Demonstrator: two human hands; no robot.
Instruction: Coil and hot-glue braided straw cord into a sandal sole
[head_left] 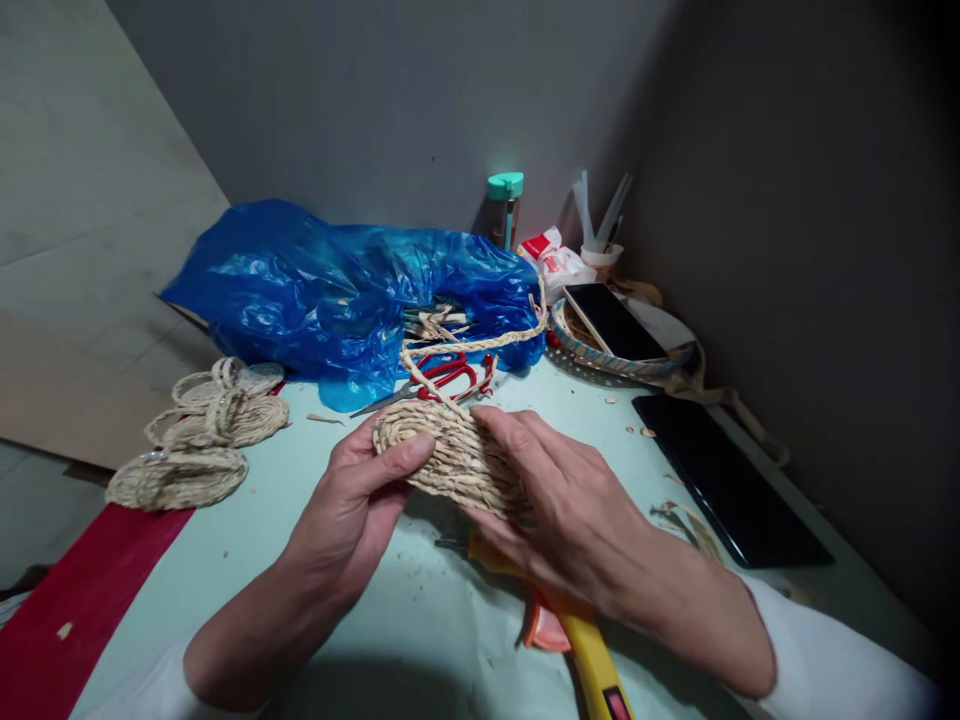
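Between my two hands is an oval coil of woven straw braid (pixel 457 455), held above the table. My left hand (pixel 360 500) grips its left end, thumb lying on top. Over the right end my right hand (pixel 570 490) is wrapped, its fingers partly hiding the coil. A loose tail of straw braid (pixel 480 342) runs from the coil's top edge up to the blue bag. Red-handled scissors (pixel 450 374) lie just behind the coil. Under my right hand sits a yellow-handled tool (pixel 589 650), partly covered, beside an orange piece (pixel 547 628).
Small woven straw slippers (pixel 180 478) stand at left. A blue plastic bag (pixel 300 290) with straw strips fills the back. At right are a phone (pixel 619 322) on a round basket (pixel 600 350) and a black tablet-like slab (pixel 731 480). A green-capped bottle (pixel 505 205) stands near the wall.
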